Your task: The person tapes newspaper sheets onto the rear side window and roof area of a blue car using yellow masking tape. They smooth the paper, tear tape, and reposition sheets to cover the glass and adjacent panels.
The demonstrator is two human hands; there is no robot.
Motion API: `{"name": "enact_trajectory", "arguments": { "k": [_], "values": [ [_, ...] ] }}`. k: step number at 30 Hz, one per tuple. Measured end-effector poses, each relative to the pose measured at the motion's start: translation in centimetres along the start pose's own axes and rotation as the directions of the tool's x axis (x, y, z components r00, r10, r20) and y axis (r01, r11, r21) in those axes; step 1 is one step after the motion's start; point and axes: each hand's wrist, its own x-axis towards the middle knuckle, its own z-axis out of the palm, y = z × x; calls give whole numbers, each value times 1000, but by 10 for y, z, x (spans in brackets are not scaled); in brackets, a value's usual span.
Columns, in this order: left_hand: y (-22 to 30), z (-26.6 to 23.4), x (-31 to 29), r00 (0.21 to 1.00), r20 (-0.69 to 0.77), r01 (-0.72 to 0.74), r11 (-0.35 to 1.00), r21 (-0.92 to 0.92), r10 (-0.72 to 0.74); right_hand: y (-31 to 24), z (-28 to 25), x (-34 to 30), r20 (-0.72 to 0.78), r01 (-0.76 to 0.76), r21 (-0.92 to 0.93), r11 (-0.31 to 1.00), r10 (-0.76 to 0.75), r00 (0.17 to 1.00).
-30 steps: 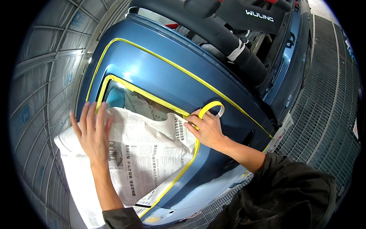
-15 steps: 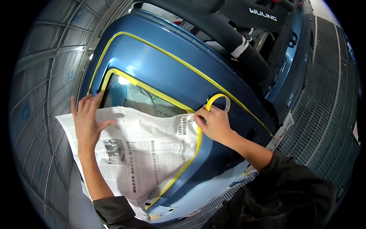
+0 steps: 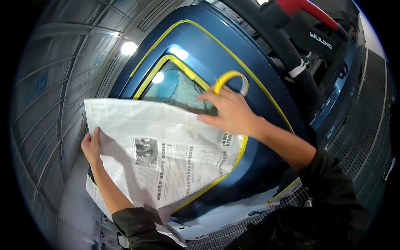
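Newspaper sheet (image 3: 171, 146) spreads from about 8 o'clock to the centre, over the lower part of a window (image 3: 179, 89) in a blue vehicle panel (image 3: 225, 68); how much glass is under it is hidden. Left hand (image 3: 92, 148), at 9 o'clock, is clamped on the sheet's left edge, thumb in front, remaining fingers mostly hidden. Right hand (image 3: 235, 110), just toward 2 o'clock, is blurred, thumb and forefinger apart in front of sheet and glass; contact with either: cannot tell. Yellow tape roll (image 3: 222, 80) sits at its fingers at 1 o'clock, exact grip hidden by the hand. Hands are well apart. Yellow tape border (image 3: 190, 74) frames the visible glass, partly blocked by right hand and sheet. Sheet's 6 o'clock end is partly covered by left sleeve (image 3: 133, 225); its photo is too small to make out. Red bar (image 3: 308, 10) at 1 o'clock is cut off by the frame.
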Motion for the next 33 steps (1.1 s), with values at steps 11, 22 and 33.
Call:
{"name": "enact_trajectory", "arguments": {
  "k": [11, 22, 33],
  "values": [
    [151, -36, -31, 726, -316, -623, 779, 74, 611, -59, -4, 189, 129, -1, 253, 967, -32, 991],
    [-45, -161, -38, 887, 456, -9, 986, 167, -69, 4, -63, 158, 51, -227, 139, 964, 222, 974],
    [-102, -72, 23, 983, 10, -170, 889, 426, 183, -9, -43, 154, -38, -207, 37, 978, 208, 977]
  ]
}}
